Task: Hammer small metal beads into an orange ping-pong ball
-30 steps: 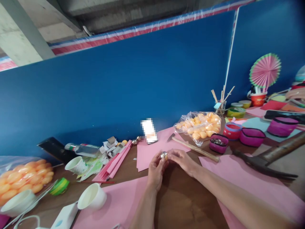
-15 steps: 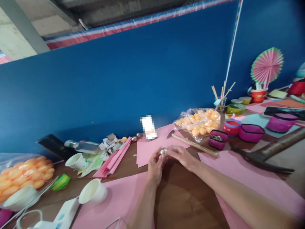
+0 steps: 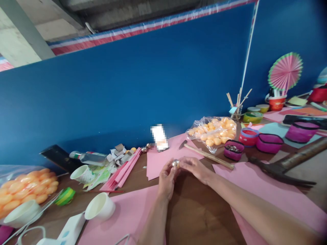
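My left hand (image 3: pixel 167 180) is closed around a small shiny metallic ball (image 3: pixel 175 163), its thumb and fingers pinching it from the left. At the ball's right side are the bent, closed fingertips of my right hand (image 3: pixel 194 166), touching it. Whether those fingertips also hold some small piece cannot be seen. Both hands are over the brown table, at the near edge of a pink sheet (image 3: pixel 157 165). A wooden-handled hammer (image 3: pixel 208 156) lies just beyond my right hand. To its right, a small purple container (image 3: pixel 233 154) holds tiny shiny pieces.
A clear bag of orange balls (image 3: pixel 212 131) lies behind the hammer. A larger hammer (image 3: pixel 281 172) is at the right. On the left are a white cup (image 3: pixel 99 206), a power strip (image 3: pixel 73 226) and folded pink paper (image 3: pixel 122 175). A phone (image 3: pixel 160 137) leans against the blue partition.
The view has shifted very slightly. Both hands stay on the shiny ball with almost no visible movement.
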A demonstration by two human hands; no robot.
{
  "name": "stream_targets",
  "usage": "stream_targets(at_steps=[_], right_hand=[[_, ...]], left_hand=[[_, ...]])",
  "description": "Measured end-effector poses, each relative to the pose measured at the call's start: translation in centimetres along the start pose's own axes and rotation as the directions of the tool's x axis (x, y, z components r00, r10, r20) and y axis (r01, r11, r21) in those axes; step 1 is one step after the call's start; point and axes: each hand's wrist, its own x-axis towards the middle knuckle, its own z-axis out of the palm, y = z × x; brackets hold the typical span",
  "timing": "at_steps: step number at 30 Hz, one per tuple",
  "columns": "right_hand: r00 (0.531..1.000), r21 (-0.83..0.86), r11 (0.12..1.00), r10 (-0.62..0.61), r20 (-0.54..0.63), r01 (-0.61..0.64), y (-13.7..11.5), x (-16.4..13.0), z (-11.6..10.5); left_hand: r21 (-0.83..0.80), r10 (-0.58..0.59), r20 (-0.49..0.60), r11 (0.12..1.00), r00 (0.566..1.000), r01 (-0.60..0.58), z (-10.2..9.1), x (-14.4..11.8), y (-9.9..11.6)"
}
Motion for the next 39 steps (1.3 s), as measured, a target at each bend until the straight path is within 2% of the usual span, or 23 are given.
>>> stream_targets(at_steps=[14, 30, 39], right_hand=[[1.000, -0.059, 0.998, -0.021, -0.005, 0.020, 0.71, 0.11, -0.48], [1.000, -0.040, 0.999, -0.024, 0.019, 0.025, 0.92, 0.18, -0.55], [1.000, -0.084, 0.996, -0.017, -0.026, 0.015, 0.64, 0.09, -0.40]], left_hand=[[0.014, -0.003, 0.002, 1.000, 1.000, 0.003, -0.17, 0.10, -0.23], [-0.022, 0.006, 0.031, 1.000, 0.999, -0.006, -0.24, 0.17, -0.17], [-0.007, 0.049, 0.060, 0.999, 0.997, -0.049, -0.19, 0.07, -0.14]])
